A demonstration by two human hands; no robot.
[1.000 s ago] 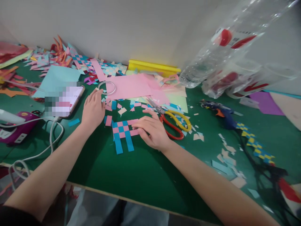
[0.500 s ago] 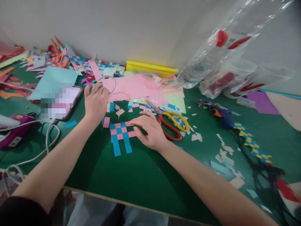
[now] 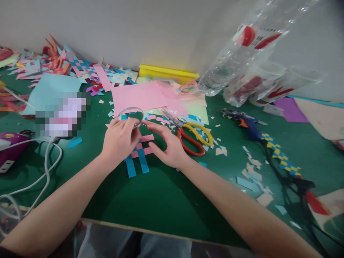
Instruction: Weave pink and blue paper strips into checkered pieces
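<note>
My left hand is closed on a thin, clear ring that looks like a narrow roll of tape, held tilted above the table. The fingertips of my right hand come close to the roll's right side; whether they touch it I cannot tell. That hand's thumb and fingers are apart. Under both hands lies a small woven piece of blue and pink paper strips, partly covered by my left hand. Just right of my right hand lie scissors with one red and one yellow handle.
Pink paper sheets and a yellow bar lie at the back. At left are a phone, a white cable and paper scraps. A tilted plastic sleeve with cups and a dark glue gun are at right.
My left hand has brought the tape roll from over the pink sheets toward me and right, above the woven strips. My right hand has stayed nearly in place, its fingers now near the roll.
</note>
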